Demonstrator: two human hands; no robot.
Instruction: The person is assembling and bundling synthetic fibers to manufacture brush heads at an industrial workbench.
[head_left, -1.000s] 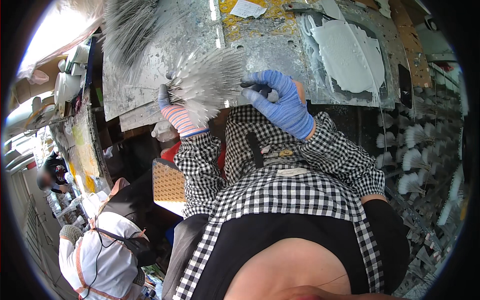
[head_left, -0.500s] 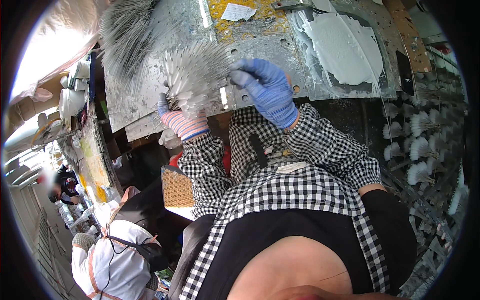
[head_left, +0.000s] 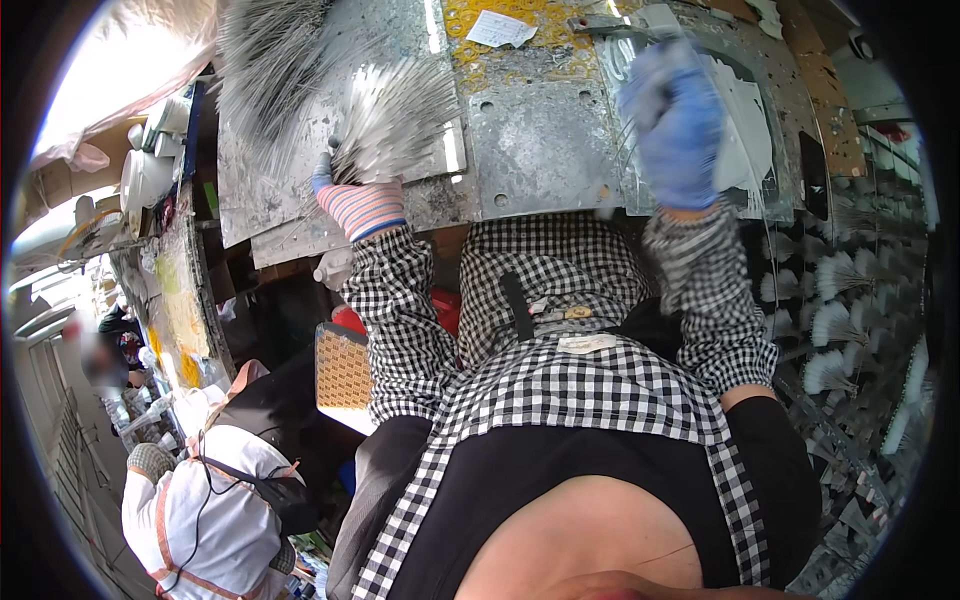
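My left hand, in a pink-and-blue striped glove, is closed round the base of a fanned bundle of thin grey-white strands. Whitish tips cluster near the glove, and the bundle rests over the metal work surface. My right hand, in a blue glove, is over the left part of a white paste layer spread on a flat plate. Motion smears its fingers, so whether they hold anything is unclear. A larger heap of loose grey strands lies beyond my left hand.
A paper slip lies on a yellow-stained patch at the back. Right of the paste is a dark flat phone-like object. Many white fan-shaped tufts hang at the right. A person in white sits at the lower left.
My right hand has moved right, from beside the strand bundle to over the white paste. My left hand keeps its grip on the bundle, and the whole view has shifted slightly.
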